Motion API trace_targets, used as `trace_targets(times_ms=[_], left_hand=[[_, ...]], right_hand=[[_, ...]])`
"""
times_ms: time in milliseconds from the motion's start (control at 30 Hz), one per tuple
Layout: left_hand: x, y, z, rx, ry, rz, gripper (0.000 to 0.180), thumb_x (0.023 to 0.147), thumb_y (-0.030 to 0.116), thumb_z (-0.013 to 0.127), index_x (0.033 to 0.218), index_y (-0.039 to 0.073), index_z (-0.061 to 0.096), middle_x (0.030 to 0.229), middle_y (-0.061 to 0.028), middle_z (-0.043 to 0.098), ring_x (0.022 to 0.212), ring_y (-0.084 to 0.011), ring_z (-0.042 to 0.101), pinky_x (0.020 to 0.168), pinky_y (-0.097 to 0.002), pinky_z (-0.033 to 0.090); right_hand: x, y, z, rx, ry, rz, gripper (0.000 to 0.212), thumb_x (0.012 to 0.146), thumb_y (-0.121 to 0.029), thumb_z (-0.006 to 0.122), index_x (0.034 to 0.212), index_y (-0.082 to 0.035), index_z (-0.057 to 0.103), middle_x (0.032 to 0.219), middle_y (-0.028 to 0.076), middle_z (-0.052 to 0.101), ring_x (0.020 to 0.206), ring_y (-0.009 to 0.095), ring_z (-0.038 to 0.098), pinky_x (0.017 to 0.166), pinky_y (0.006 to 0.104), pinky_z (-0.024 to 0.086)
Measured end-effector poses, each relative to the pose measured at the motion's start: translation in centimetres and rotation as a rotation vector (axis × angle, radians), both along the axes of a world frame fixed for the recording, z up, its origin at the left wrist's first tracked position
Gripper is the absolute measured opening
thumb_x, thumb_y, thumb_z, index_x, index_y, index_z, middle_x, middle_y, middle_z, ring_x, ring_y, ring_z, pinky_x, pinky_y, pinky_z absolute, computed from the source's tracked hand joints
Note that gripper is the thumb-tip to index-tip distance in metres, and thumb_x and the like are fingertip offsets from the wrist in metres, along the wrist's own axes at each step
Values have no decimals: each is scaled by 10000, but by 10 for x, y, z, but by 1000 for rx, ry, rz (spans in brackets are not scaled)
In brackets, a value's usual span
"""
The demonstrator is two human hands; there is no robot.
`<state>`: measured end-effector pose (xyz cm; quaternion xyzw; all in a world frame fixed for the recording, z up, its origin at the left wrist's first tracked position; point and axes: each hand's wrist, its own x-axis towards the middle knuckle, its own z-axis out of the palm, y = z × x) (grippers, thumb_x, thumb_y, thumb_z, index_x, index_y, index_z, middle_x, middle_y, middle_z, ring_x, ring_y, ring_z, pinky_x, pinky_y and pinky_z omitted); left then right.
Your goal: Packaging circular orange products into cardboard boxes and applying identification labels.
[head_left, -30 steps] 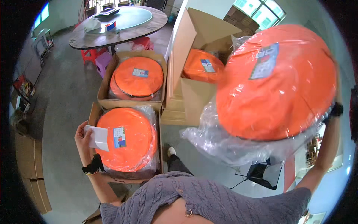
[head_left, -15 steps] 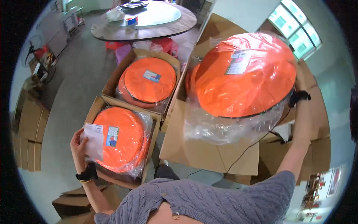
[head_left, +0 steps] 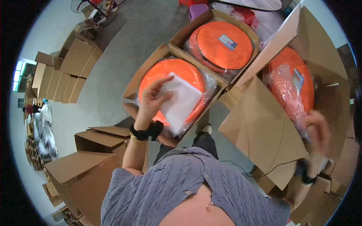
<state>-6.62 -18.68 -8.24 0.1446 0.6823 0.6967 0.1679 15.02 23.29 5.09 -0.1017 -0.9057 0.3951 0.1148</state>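
Note:
A white sheet of paper is pinched between the thumb and fingers of my left hand. It covers part of a round orange fabric disc in clear plastic, lying in the near cardboard box. On the right, another plastic-wrapped orange disc stands tilted inside a large open carton. My right hand is at the lower end of its crumpled clear plastic. Motion blurs those fingers, so whether they grip the plastic is unclear. Both wrists wear black bands.
A second box with orange discs adjoins the near one. Empty open cartons stand at lower left, and more cartons are stacked farther left. A dark cable runs by the large carton. Stools stand under a table.
The large orange disc has gone from lying broad side up over the right carton to standing tilted inside it. My view has swung left and down. The paper stays in my left hand.

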Motion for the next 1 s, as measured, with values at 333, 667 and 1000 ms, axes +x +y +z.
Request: trace_targets(times_ms=[333, 667, 1000], left_hand=[[36, -103, -21, 126, 39, -166, 791, 767, -103, 645, 1434, 38, 244, 1307, -159, 497, 1137, -207, 536, 920, -316, 453], [-10, -190, -41, 117, -115, -291, 835, 764, -59, 688, 1444, 66, 221, 1215, -163, 565, 1083, -174, 571, 885, -304, 487], [-33, -198, -108, 21, -349, -76, 521, 755, -66, 696, 1230, -14, 488, 940, -107, 668, 889, -138, 639, 800, -260, 514]], right_hand=[[-106, -296, -163, -1218, -145, 92, 663, 825, -94, 666, 1372, -35, 297, 1090, 140, 618, 881, 177, 626, 734, 279, 524], [-148, -419, -186, -967, -12, 145, 525, 805, 55, 628, 1280, -39, 424, 1050, 88, 618, 938, 114, 580, 795, 237, 464], [-161, -423, -250, -956, -237, 56, 475, 770, 17, 687, 1207, -17, 504, 1014, 75, 609, 926, 124, 581, 789, 261, 468]])
